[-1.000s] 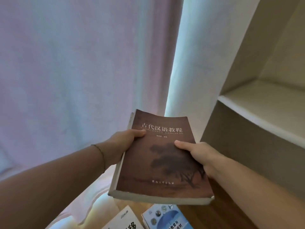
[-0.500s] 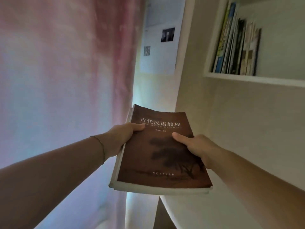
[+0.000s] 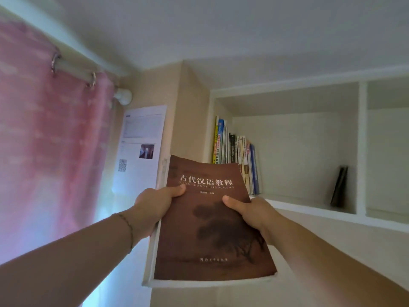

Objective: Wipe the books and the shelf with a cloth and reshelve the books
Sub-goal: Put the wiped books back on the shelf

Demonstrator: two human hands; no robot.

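Note:
I hold a thick brown book (image 3: 205, 231) with white Chinese lettering flat in front of me, cover up. My left hand (image 3: 152, 207) grips its left edge with the thumb on the cover. My right hand (image 3: 250, 213) grips the right edge, thumb on top too. Behind the book's far end is a white wall shelf (image 3: 309, 209). A row of upright books (image 3: 236, 158) stands at the left end of its left compartment. No cloth is in view.
A dark slim object (image 3: 338, 187) leans in the right corner of the same compartment, with bare shelf between it and the books. A second compartment (image 3: 387, 160) opens further right. A pink curtain (image 3: 48, 140) hangs left; a printed sheet (image 3: 139, 147) is on the wall.
The view has swung upward from the floor and lower shelf to the upper shelf and ceiling. Both hands keep the same grip on the brown book, now raised toward the shelved books.

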